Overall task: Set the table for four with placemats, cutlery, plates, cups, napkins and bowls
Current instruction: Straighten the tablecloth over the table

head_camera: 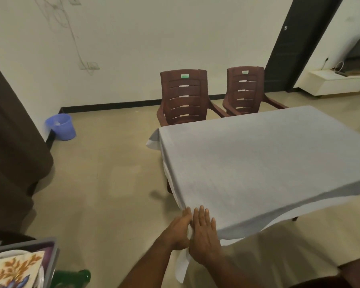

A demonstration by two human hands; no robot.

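Pressing down at the near-left corner of the pale grey tablecloth [258, 163] on the table: right hand [204, 235] flat, fingers spread, on top of the cloth edge. Left hand [178, 231] beside it, touching, fingers curled around the hanging corner, pinching it. 2 brown plastic armchairs [183, 96] at far side. Floral-patterned placemat [15, 269] sits in a grey tray [50, 258], bottom-left, well apart from both hands.
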